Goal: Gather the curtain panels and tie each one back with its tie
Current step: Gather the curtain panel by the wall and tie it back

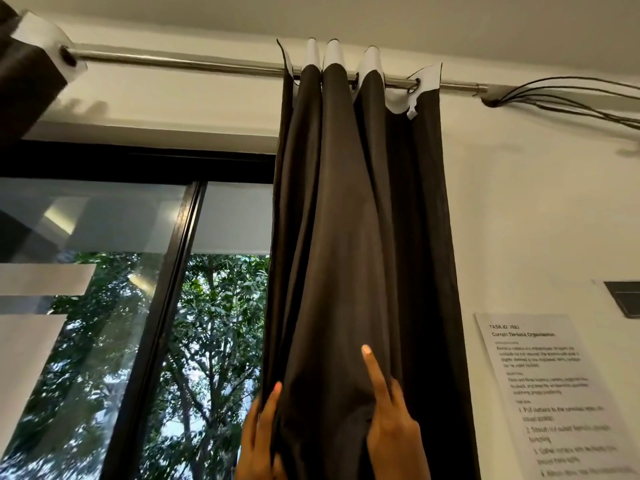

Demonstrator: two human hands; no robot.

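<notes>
A dark curtain panel [353,237] hangs bunched in folds from a metal rod [190,63], right of the window. My left hand [259,438] holds the panel's left edge low down, its fingers pointing up along the fabric. On the front of the folds my right hand [391,427] grips the cloth, index finger straight and pointing up, the other fingers tucked into a fold. A second dark panel [27,74] shows at the top left corner. No tie is in view.
A dark-framed window [180,271] with trees outside fills the left. A printed task sheet [547,393] is stuck to the white wall at the right, under a dark wall plate [623,299]. Black cables [571,95] run from the rod's right end.
</notes>
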